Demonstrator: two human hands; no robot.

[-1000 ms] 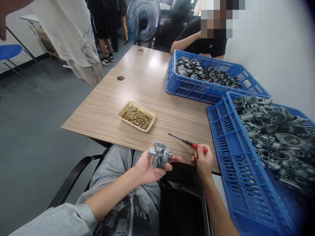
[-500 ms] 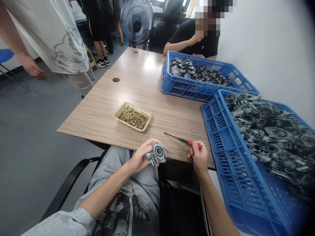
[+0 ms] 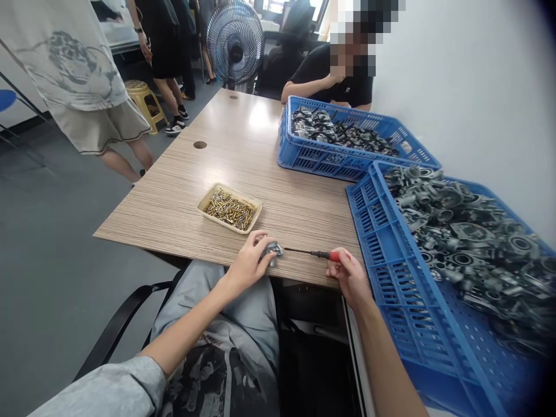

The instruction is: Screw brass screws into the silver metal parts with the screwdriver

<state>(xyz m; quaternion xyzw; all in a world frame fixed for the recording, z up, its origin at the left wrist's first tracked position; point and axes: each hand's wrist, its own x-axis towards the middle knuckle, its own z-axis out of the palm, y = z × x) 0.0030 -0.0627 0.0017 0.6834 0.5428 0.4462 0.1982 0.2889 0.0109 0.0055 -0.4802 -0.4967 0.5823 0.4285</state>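
Observation:
Near the table's front edge, my left hand (image 3: 252,259) is closed around a grey metal carburetor body (image 3: 273,251), mostly covered by the fingers. My right hand (image 3: 351,272) grips the red handle of a screwdriver (image 3: 320,254). Its dark shaft points left, and the tip is at or very close to the right side of the metal part; contact cannot be made out. Just beyond my left hand, a cream tray (image 3: 200,207) holds many small brass-coloured pieces (image 3: 230,209).
A blue crate (image 3: 377,231) heaped with grey metal castings (image 3: 473,231) stands close on my right. Behind it is another blue crate (image 3: 321,165) with metal parts. A person (image 3: 321,75) sits across the table (image 3: 165,197); another person (image 3: 87,75) stands at left near a fan (image 3: 235,52).
My left hand has turned over and moved up to the table edge with the carburetor body. The screwdriver has levelled out, its tip now at the part. The standing person has shifted left.

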